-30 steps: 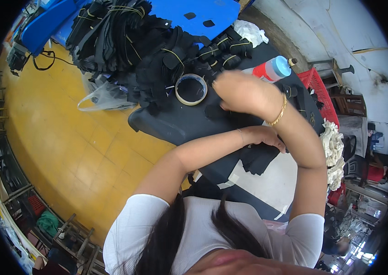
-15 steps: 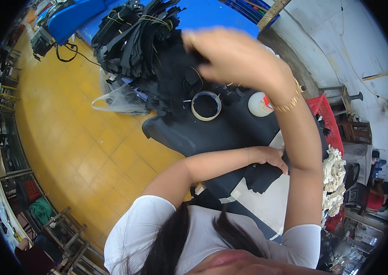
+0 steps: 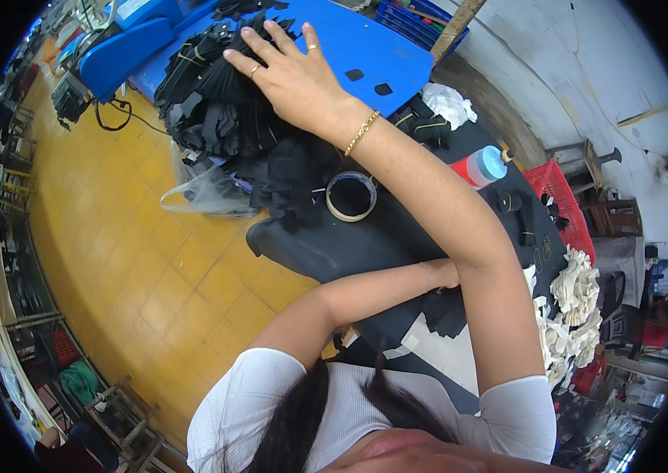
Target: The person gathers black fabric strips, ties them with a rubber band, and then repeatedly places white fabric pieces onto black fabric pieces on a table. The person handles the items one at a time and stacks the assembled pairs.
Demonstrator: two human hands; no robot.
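The cloth pieces (image 3: 227, 126) are black, the tabletop (image 3: 405, 59) blue, the basket (image 3: 580, 229) red.

The right arm (image 3: 477, 236) hides most of the left grip (image 3: 450, 273) from view.

Head-worn fisheye (left of a pair), facing down, close over black table (image 3: 302, 248)

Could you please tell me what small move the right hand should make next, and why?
Perhaps the right hand should close gently on the heap of black pieces, since its fingers are spread over that heap and it appears to hold nothing.
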